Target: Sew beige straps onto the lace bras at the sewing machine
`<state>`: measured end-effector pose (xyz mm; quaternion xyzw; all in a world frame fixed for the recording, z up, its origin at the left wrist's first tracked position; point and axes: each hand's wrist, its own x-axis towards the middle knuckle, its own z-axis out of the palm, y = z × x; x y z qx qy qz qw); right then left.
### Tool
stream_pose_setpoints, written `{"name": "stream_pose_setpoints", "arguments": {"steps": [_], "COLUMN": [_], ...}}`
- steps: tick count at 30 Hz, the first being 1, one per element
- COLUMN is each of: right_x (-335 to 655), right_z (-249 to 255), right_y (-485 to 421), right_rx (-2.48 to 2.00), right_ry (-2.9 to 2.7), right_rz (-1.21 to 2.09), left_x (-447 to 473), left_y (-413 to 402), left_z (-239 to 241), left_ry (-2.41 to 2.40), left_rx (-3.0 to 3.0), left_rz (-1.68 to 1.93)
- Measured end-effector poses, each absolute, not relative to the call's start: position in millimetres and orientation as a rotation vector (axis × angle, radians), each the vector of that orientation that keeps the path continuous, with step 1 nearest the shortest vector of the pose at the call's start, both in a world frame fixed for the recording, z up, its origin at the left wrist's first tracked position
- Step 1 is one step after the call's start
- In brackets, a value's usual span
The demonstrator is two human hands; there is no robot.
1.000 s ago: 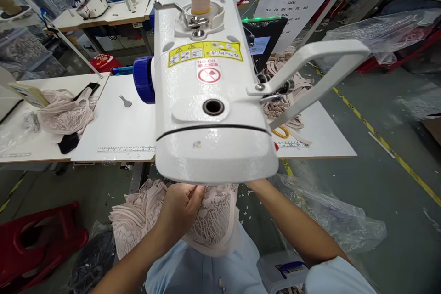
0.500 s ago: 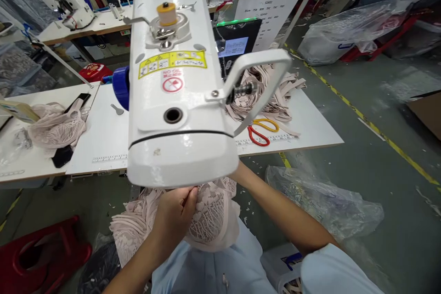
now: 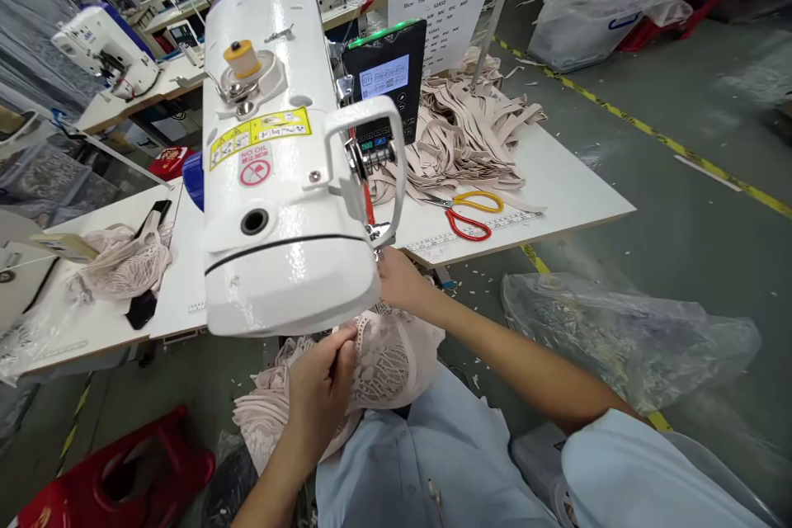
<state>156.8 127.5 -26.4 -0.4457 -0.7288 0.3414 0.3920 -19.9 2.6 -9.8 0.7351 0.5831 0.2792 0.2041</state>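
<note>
A pale pink lace bra [image 3: 396, 359] hangs in front of my body, below the head of a white sewing machine [image 3: 290, 280]. My left hand [image 3: 322, 384] pinches its upper lace edge between thumb and fingers, close under the machine head. My right hand [image 3: 405, 285] reaches in beside the machine's right side, just above the cup. Its fingertips are hidden behind the machine head, so whether they grip the fabric does not show. More folded lace pieces [image 3: 266, 408] are bunched at the left, behind my left wrist. The needle area is hidden from view.
Red-and-yellow-handled scissors [image 3: 470, 223] lie on the white tabletop [image 3: 575, 190], beside a heap of beige straps [image 3: 458, 140]. A control panel [image 3: 387, 82] stands behind the machine. Another lace bra [image 3: 127, 264] rests at left. A red stool [image 3: 124, 470] and plastic bag [image 3: 624, 338] are on the floor.
The view has shifted, so the machine sits farther left and more of the strap heap shows. My right hand is now more visible beside the machine head. My left hand keeps its pinch.
</note>
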Motion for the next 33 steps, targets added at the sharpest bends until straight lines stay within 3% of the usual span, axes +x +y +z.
{"name": "stream_pose_setpoints", "arguments": {"steps": [12,22,28,33], "right_x": [160.7,163.7,165.4,162.9], "right_z": [-30.6,-32.5,-33.1,-33.2], "right_y": [127.3,125.4,120.5,116.5], "right_rx": [-1.093,-1.005,-1.039,-1.098], "right_ry": [-1.844,-1.787,-1.785,-1.771], "right_rz": [0.852,0.850,0.850,0.856], "left_x": [-13.3,-17.4,-1.1,28.8], "left_y": [0.0,-9.3,-7.6,-11.3], "left_z": [-14.5,-25.1,-28.3,-23.4], "left_ry": [1.556,1.769,1.818,1.875], "left_rx": [2.125,1.931,2.356,2.496], "left_rz": [0.778,0.725,1.027,0.798]}}
